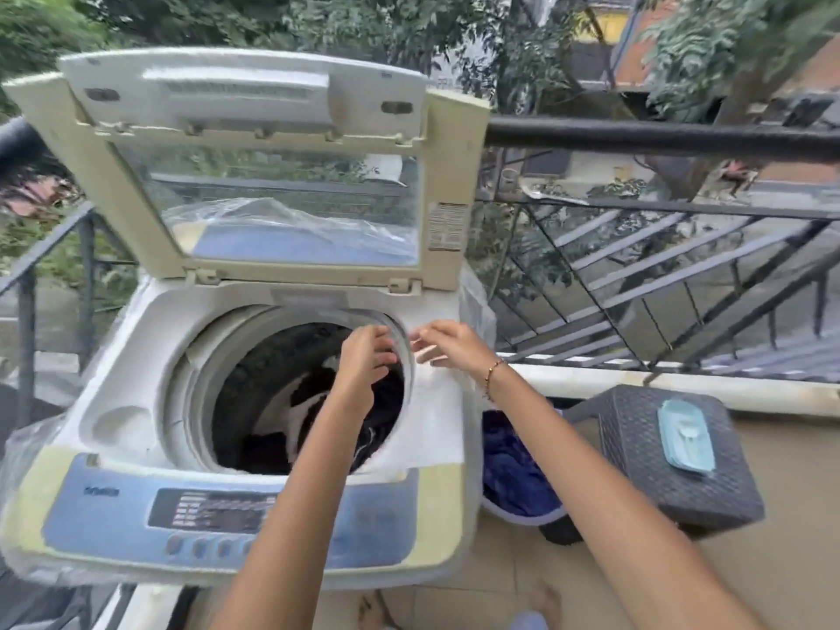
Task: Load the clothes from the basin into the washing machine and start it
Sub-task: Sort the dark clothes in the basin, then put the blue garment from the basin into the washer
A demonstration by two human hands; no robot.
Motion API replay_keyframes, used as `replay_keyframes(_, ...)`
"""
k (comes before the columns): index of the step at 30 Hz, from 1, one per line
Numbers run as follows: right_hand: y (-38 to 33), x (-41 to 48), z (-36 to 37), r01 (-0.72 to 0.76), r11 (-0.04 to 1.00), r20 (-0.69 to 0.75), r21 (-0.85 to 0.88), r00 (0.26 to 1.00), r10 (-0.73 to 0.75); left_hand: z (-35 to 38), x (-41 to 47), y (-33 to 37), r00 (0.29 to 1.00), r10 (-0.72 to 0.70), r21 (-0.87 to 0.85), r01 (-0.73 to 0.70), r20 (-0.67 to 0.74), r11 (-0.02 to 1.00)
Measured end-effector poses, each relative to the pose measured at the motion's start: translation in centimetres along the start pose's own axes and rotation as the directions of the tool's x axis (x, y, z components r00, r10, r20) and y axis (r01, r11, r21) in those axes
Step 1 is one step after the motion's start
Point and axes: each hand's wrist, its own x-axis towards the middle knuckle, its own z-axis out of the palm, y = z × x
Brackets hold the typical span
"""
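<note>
While dark and white clothes (300, 416) already lie in the drum (272, 356) of the top-loading washing machine (136, 356), the loading step looks only part done: the basin (522, 522) on the floor just right of the machine holds a heap of blue clothes (513, 466).

Both hands hover over the far right rim of the drum. The left hand (368, 356) has its fingers loosely curled over the opening, and the right hand (447, 345), with a bracelet (491, 375) at the wrist, is relaxed with fingers spread above the machine's top. Neither appears to hold anything.

The next move probably calls for reaching down to the right into the basin, gathering the blue load and lifting it clear of the drum's rim. Then the raised lid (241, 106) must come down before the buttons (200, 547) under the control panel (213, 511) are pressed.

The machine stands on a tiled balcony floor (795, 516), with clear plastic sheeting (27, 447) bunched round its sides. A dark metal railing (659, 138) runs behind it, with trees beyond. A dark woven bench (645, 484) beside the basin carries a pale blue case (686, 436).
</note>
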Motion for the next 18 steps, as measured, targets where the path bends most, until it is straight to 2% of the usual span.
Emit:
replay_keyframes(4, 2.8, -2.0, -7.9, 0.021, 0.997, -0.059, 0.071, 0.998, -0.017, 8.6, -2.7, -1.4, 0.991, 0.076, 0.011, -0.078, 0.112, 0.997)
replay_keyframes(8, 7.3, -3.1, -15.5, -0.048, 0.995, -0.125, 0.082, 0.990, 0.058, 16.6, -3.4, -4.0, 0.983, 0.059, 0.065, -0.071, 0.177, 0.995)
replay_keyframes(10, 9.6, -3.5, -18.6, -0.092, 0.992, -0.165, 0.091, 0.980, 0.107, 19.7, -3.2, -5.6, 0.984, 0.012, 0.090, -0.029, 0.179, 0.995)
replay_keyframes(13, 12.8, -4.1, -22.0, -0.169, 0.979, -0.148, 0.113, 0.972, 0.185, 23.2, -2.5, -8.6, 0.983, -0.098, 0.145, 0.075, 0.157, 0.987)
replay_keyframes(18, 17.3, -3.6, -24.3, -0.290, 0.950, -0.123, 0.115, 0.945, 0.303, 25.8, -1.7, -12.7, 0.962, -0.260, 0.231, 0.234, 0.088, 0.944)
